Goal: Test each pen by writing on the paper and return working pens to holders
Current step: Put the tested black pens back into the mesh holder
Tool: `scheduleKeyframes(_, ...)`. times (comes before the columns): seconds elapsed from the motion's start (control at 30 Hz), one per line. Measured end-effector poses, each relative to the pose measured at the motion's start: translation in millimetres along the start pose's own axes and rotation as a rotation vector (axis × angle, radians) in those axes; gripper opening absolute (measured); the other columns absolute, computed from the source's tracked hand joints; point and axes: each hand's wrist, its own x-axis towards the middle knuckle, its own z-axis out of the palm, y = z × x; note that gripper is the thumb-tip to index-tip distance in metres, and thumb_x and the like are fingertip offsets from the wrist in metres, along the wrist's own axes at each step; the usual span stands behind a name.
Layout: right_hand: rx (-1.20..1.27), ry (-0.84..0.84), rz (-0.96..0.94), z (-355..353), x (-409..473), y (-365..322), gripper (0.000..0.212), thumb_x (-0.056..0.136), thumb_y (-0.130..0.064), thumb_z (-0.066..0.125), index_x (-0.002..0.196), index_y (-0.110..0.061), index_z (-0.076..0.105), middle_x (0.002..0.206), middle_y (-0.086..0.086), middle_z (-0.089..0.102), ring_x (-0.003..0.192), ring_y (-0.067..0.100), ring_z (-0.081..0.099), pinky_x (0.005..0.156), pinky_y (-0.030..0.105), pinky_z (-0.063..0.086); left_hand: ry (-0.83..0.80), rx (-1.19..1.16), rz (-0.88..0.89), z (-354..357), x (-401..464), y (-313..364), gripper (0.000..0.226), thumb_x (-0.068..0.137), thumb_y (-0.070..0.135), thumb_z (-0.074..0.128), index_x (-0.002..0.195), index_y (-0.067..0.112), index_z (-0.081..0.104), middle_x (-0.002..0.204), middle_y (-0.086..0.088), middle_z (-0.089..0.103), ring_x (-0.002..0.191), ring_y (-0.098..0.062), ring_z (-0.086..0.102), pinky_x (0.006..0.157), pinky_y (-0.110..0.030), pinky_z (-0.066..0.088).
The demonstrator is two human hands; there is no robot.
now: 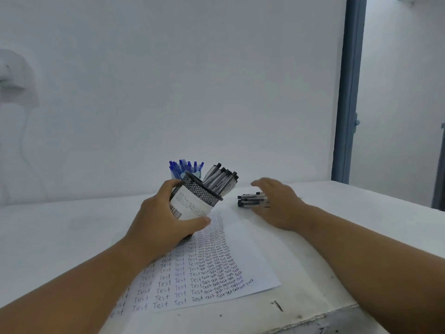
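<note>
Head view: left hand grips a tilted mesh holder of black pens; right hand, fingers straight, rests on loose pens beside it. Paper nearly filled; judged near finishing.

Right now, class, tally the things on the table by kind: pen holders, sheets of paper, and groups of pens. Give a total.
Pen holders: 2, the black mesh holder and the blue-pen holder
Sheets of paper: 1, the test sheet
Groups of pens: 3, black pens, blue pens, loose pens
Total: 6
</note>
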Motion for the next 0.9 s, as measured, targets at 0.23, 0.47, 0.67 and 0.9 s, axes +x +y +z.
scheduleKeyframes(0.23,-0.036,-0.192,0.099,7,3,-2,0.065,0.101,-0.041,0.048,0.157,-0.020,0.024,0.161,0.002,0.029,0.147,0.027,0.024,0.121,0.036,0.018,-0.001,0.045,0.012,-2,-3,2,0.084,0.060,0.042,0.095,0.129,0.043,0.047,0.098,0.011,0.068,0.075,-0.004,0.071,0.058,-0.027,0.061)
scheduleKeyframes(0.47,-0.132,-0.136,0.051,4,1,-2,0.044,0.099,-0.033,0.052,0.142,-0.026,0.049,0.138,-0.001,0.046,0.130,0.025,0.039,0.112,0.037,0.024,0.011,0.066,0.018,-2,-4,4,0.084,0.060,0.043,0.094,0.130,0.041,0.047,0.098,0.013,0.068,0.076,0.004,0.068,0.057,-0.018,0.057)
scheduleKeyframes(0.67,-0.156,-0.191,0.054,-3,-6,-8,0.033,0.101,-0.036,0.050,0.134,-0.033,0.056,0.126,0.001,0.054,0.125,0.026,0.043,0.109,0.041,0.027,0.021,0.087,0.033,-3,-5,7,0.080,0.062,0.042,0.094,0.126,0.043,0.045,0.096,0.013,0.067,0.075,0.006,0.067,0.056,-0.013,0.053)
scheduleKeyframes(0.9,-0.065,-0.133,-0.004,-7,-13,-12,0.011,0.100,-0.025,0.053,0.094,-0.016,0.052,0.096,0.002,0.058,0.093,0.028,0.053,0.081,0.038,0.041,0.006,0.119,0.050,-2,-5,4,0.082,0.060,0.048,0.093,0.127,0.046,0.045,0.096,0.016,0.067,0.074,-0.001,0.069,0.064,-0.024,0.061)
